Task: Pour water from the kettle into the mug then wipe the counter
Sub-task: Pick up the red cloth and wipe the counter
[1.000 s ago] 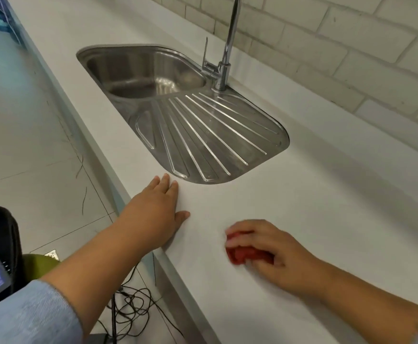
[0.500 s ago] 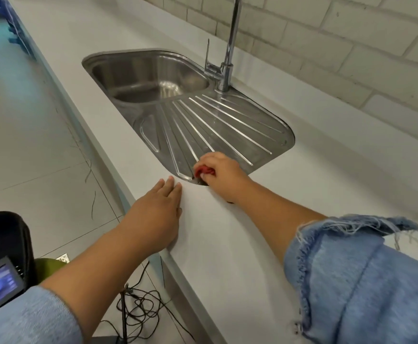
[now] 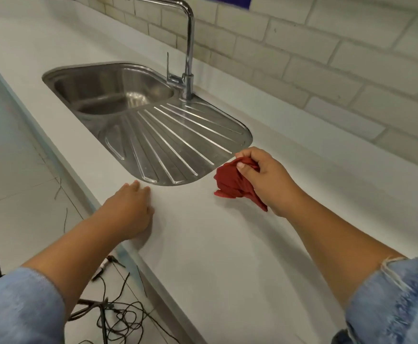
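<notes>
Trailing over the floor at near left, black cables [image 3: 113,316] lie tangled below the white counter [image 3: 215,256]. Further in, the left grip [image 3: 128,212] rests palm down by the counter's front edge, fingers straight and together, pointing far toward the steel sink [image 3: 118,95]. To its right, the right grip [image 3: 265,180] pinches a bunched red cloth [image 3: 230,182], thumb and curled fingers closed on its upper folds. The cloth's long axis runs roughly far to near. Its loose tail points near right under the wrist, and its lower left edge meets the counter just beside the drainboard [image 3: 178,145]. Beyond stands a chrome tap [image 3: 190,45] against a pale tiled wall [image 3: 327,58].
</notes>
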Motion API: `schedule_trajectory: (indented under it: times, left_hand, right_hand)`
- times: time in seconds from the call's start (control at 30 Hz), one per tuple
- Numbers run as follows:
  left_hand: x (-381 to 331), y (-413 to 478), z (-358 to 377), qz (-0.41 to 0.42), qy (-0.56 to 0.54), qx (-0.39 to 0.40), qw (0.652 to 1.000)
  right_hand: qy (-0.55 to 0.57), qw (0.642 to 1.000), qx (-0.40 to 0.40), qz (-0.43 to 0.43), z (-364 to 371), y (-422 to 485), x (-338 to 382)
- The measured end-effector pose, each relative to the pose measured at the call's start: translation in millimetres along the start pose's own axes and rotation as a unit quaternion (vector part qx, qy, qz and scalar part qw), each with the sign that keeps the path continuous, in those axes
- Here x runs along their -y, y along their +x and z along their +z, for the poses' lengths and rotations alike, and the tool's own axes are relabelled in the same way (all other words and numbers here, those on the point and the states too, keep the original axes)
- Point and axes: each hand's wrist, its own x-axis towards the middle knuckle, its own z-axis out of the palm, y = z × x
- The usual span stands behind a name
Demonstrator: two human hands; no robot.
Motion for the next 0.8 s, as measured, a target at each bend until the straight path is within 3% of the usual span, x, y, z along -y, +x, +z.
schedule_trajectory:
  times: [0.1,0.17,0.27,0.33,0.4,0.5,0.7,0.8]
  left_hand:
    - [-40.3,-1.3,-8.2,0.047,-0.120,-0.047,0.991]
    - [-73.5,-6.0,-16.2,0.071,-0.293,-0.026,0.953]
    - [-114.4,-12.7,-24.2,0.072,-0.582,0.151,0.796]
    - [-128.8,-13.5,-19.8,0.083,-0.619,0.246,0.741]
    - [-142.1,-14.6,-10.3,0.101,-0.615,0.290,0.727]
    - [-162.9,-16.7,1.4,0.098,-0.626,0.285,0.719]
    - [-209.7,-21.3,6.7,0.090,-0.616,0.197,0.757]
    - [-233.8,-26.2,5.9,0.109,-0.629,0.206,0.742]
  right_hand:
    - [-0.022,0.999,-0.002,-0.026,-14.0,-20.4,14.4]
    - [-0.013,1.000,-0.007,-0.025,-22.9,-33.1,20.1]
    - [0.008,1.000,-0.018,-0.021,-32.4,-53.6,21.7]
    - [0.010,0.999,-0.035,-0.011,-37.1,-69.6,16.5]
    - [-0.001,0.998,-0.062,0.012,-43.4,-86.7,5.1]
    - [-0.025,0.992,-0.103,0.069,-57.4,-112.3,-12.7]
    - [-0.061,0.955,-0.212,0.200,-99.5,-161.7,-31.6]
    - [0.022,0.936,-0.184,0.298,-113.4,-186.5,-30.9]
